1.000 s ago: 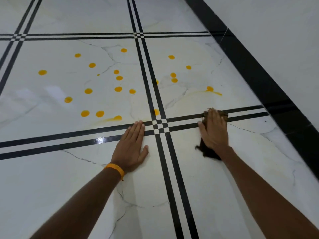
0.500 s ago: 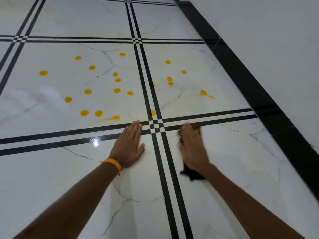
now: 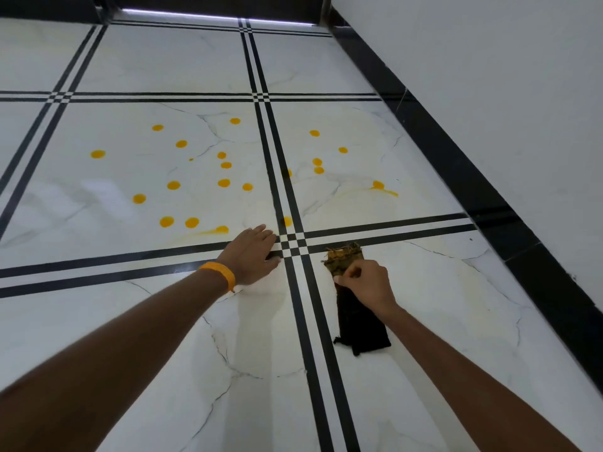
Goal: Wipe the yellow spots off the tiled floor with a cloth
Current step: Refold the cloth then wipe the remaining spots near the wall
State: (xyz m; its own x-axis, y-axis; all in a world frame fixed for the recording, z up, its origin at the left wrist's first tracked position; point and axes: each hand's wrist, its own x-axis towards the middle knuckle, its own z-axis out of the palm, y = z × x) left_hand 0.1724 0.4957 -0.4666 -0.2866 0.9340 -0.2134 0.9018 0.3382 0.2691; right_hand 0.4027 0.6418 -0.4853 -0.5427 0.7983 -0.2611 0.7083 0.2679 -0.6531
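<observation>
Head view: I pinch the dark cloth (image 3: 357, 308) with my right hand (image 3: 370, 285), left hand (image 3: 253, 254) spread flat on the floor (image 3: 456, 288); next, yellow spots (image 3: 192, 222) ahead.

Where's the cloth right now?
In the head view the dark cloth lies flat on the near-right tile, just right of the black stripe crossing, under the right hand.

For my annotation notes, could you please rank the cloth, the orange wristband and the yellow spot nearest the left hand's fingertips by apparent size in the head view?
1. cloth
2. orange wristband
3. yellow spot
</observation>
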